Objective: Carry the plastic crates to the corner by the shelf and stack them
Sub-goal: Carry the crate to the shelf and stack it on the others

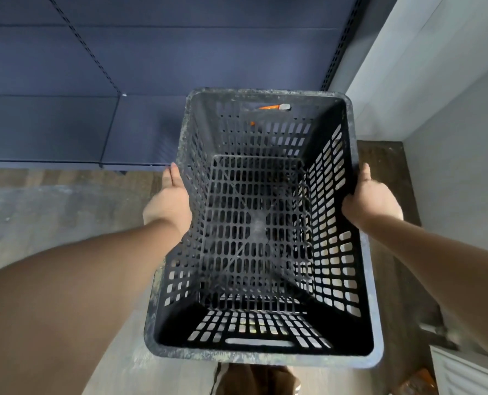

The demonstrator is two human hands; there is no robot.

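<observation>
The left hand point(168, 205) and right hand point(372, 202) grip the long sides of a black plastic crate point(261, 354). A dark blue shelf point(66, 81) stands beyond it, far left.

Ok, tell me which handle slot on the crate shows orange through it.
The far slot, in the crate's end wall facing the blue shelf. The near slot, at the opposite end, shows only pale grey.

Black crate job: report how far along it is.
Done: no finished stack shows; something orange shows through the far handle slot, but whether it is another crate cannot be told. In hand: the black crate, empty, is carried with the left hand and right hand on its long sides, close to the blue shelf and white wall corner. Left: set it down and stack it there.
</observation>
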